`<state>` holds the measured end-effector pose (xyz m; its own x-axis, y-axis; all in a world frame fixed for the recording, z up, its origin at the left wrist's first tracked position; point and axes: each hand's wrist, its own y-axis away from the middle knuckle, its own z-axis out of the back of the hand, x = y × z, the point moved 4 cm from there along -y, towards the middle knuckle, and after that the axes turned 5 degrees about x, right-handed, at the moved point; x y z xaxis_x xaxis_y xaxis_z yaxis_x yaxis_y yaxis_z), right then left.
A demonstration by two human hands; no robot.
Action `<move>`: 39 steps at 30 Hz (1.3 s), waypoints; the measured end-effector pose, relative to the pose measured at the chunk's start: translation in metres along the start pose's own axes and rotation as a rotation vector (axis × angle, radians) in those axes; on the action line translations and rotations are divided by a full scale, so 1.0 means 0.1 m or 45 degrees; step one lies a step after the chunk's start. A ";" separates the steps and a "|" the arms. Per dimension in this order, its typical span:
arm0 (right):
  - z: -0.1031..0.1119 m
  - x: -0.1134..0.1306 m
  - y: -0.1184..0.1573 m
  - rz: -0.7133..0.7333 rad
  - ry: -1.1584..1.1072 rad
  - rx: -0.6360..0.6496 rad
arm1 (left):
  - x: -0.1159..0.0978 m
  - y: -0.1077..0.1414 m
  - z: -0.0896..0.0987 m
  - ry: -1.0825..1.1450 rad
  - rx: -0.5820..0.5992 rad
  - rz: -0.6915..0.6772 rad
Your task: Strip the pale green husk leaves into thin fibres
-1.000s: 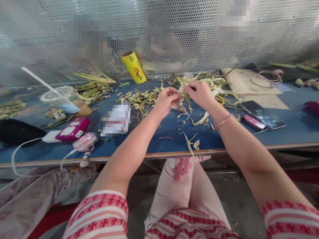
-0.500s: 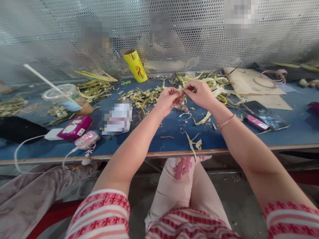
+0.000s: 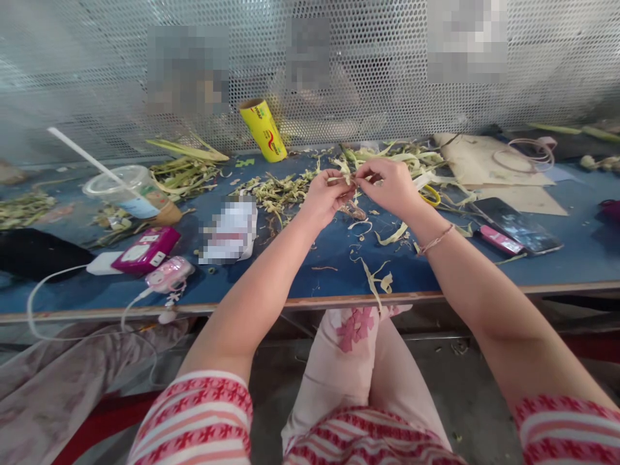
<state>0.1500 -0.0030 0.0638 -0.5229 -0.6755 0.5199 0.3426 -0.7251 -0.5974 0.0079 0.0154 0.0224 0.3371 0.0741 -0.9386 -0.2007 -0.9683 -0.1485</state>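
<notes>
Over the middle of the blue table, my left hand [image 3: 325, 197] pinches a small pale plant piece [image 3: 346, 169], its fingers curled round the lower part. My right hand [image 3: 389, 184] meets it from the other side, with thumb and forefinger closed on the same piece. My fingers hide most of it. Left of my hands lies a heap of short yellowish-green plant bits [image 3: 278, 192]. Long pale leaf strips [image 3: 411, 156] spread behind my right hand. Just below the fingers rests a brownish, glossy lump [image 3: 354, 212] that I cannot name.
On the left stand a lidded plastic cup [image 3: 128, 194] with a straw, a magenta box [image 3: 146, 250] and a cabled pink case [image 3: 169, 274]. A yellow wrap roll [image 3: 264, 130] leans near the perforated metal screen [image 3: 387, 77]. Rightward lie a phone [image 3: 518, 223] and brown cardboard [image 3: 484, 158].
My fingers have shifted slightly on the plant piece, and its pale end now sticks out a little further left. My right hand sits marginally lower and further left.
</notes>
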 end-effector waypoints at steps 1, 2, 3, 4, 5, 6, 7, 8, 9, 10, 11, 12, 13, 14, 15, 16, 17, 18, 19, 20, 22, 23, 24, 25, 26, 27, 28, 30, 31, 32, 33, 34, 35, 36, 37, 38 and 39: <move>0.00 0.01 0.00 0.022 0.003 0.009 | 0.00 0.00 0.00 0.011 -0.003 -0.009; 0.01 0.02 0.01 0.043 0.007 0.020 | 0.00 -0.01 0.00 0.020 -0.004 -0.020; 0.01 0.03 0.01 0.060 0.011 0.030 | -0.01 -0.01 0.00 0.026 0.000 -0.033; 0.01 0.03 0.01 0.070 0.015 0.039 | -0.01 -0.01 0.00 0.034 0.006 -0.046; 0.01 0.04 0.01 0.075 0.016 0.044 | -0.02 -0.01 0.00 0.043 0.011 -0.056; 0.01 0.04 0.01 0.078 0.014 0.043 | -0.03 -0.01 0.00 0.053 0.017 -0.061; 0.01 0.04 0.00 0.082 0.009 0.039 | -0.04 -0.01 0.00 0.060 0.023 -0.064; 0.01 0.04 0.00 0.086 0.001 0.033 | -0.05 -0.01 0.00 0.060 0.032 -0.067; 0.01 0.04 0.00 0.089 -0.006 0.025 | -0.06 0.00 -0.01 0.051 0.044 -0.071; 0.01 0.04 0.00 0.090 -0.009 0.018 | -0.07 0.00 -0.01 0.038 0.059 -0.075; 0.01 0.04 0.00 0.087 -0.006 0.009 | -0.07 0.01 -0.02 0.025 0.076 -0.081; 0.01 0.03 0.00 0.084 0.004 0.001 | -0.08 0.02 -0.03 0.020 0.091 -0.086; 0.01 0.02 0.00 0.083 0.016 -0.008 | -0.08 0.02 -0.04 0.028 0.100 -0.087; 0.01 0.01 -0.01 0.086 0.031 -0.018 | -0.08 0.03 -0.05 0.045 0.105 -0.086; 0.00 0.00 -0.01 0.096 0.045 -0.027 | -0.07 0.04 -0.06 0.066 0.105 -0.085; 0.00 -0.01 -0.01 0.110 0.060 -0.037 | -0.07 0.05 -0.07 0.085 0.101 -0.087; -0.01 -0.02 -0.01 0.125 0.074 -0.046 | -0.08 0.06 -0.08 0.103 0.095 -0.092; -0.01 -0.03 -0.01 0.140 0.089 -0.053 | -0.08 0.06 -0.08 0.118 0.091 -0.097; -0.02 -0.04 -0.01 0.152 0.105 -0.059 | -0.09 0.07 -0.08 0.134 0.090 -0.100; -0.02 -0.05 -0.01 0.162 0.123 -0.062 | -0.09 0.07 -0.08 0.154 0.091 -0.098; -0.03 -0.06 -0.01 0.189 0.166 -0.050 | -0.10 0.08 -0.07 0.193 0.093 -0.074; -0.03 -0.05 -0.01 0.208 0.190 -0.035 | -0.10 0.07 -0.07 0.202 0.091 -0.059; -0.03 -0.03 0.00 0.230 0.216 -0.014 | -0.10 0.07 -0.06 0.199 0.086 -0.049; -0.04 -0.02 0.00 0.254 0.240 0.011 | -0.10 0.06 -0.05 0.181 0.077 -0.044; -0.04 0.00 0.01 0.277 0.260 0.035 | -0.09 0.06 -0.04 0.152 0.067 -0.046; -0.05 0.02 0.02 0.299 0.277 0.054 | -0.08 0.05 -0.03 0.116 0.054 -0.053; -0.05 0.03 0.02 0.315 0.287 0.065 | -0.07 0.04 -0.02 0.078 0.037 -0.066; -0.05 0.03 0.02 0.325 0.287 0.060 | -0.04 0.01 0.01 -0.003 -0.008 -0.105; -0.05 0.02 0.02 0.320 0.277 0.047 | -0.02 0.00 0.03 -0.057 -0.034 -0.132; -0.05 0.01 0.02 0.309 0.262 0.029 | -0.01 -0.02 0.05 -0.126 -0.059 -0.165; -0.04 0.00 0.02 0.295 0.242 0.010 | -0.01 -0.03 0.07 -0.216 -0.080 -0.206; -0.04 -0.01 0.01 0.281 0.222 -0.008 | -0.01 -0.05 0.09 -0.327 -0.102 -0.257; -0.04 -0.02 0.01 0.272 0.202 -0.020 | -0.02 -0.06 0.11 -0.457 -0.125 -0.321; -0.03 -0.03 0.00 0.271 0.183 -0.024 | -0.05 -0.06 0.13 -0.604 -0.155 -0.402; -0.03 -0.03 0.00 0.275 0.167 -0.021 | -0.08 -0.05 0.14 -0.764 -0.186 -0.495; -0.03 -0.03 0.00 0.283 0.151 -0.009 | -0.12 -0.04 0.14 -0.931 -0.219 -0.595; -0.03 -0.02 0.00 0.289 0.137 0.005 | -0.16 -0.02 0.13 -1.097 -0.235 -0.692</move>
<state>0.1484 -0.0007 0.0607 -0.5121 -0.8031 0.3046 0.4636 -0.5570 -0.6891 -0.0092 0.0188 0.0337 -0.4475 0.5874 -0.6743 -0.0496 -0.7692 -0.6371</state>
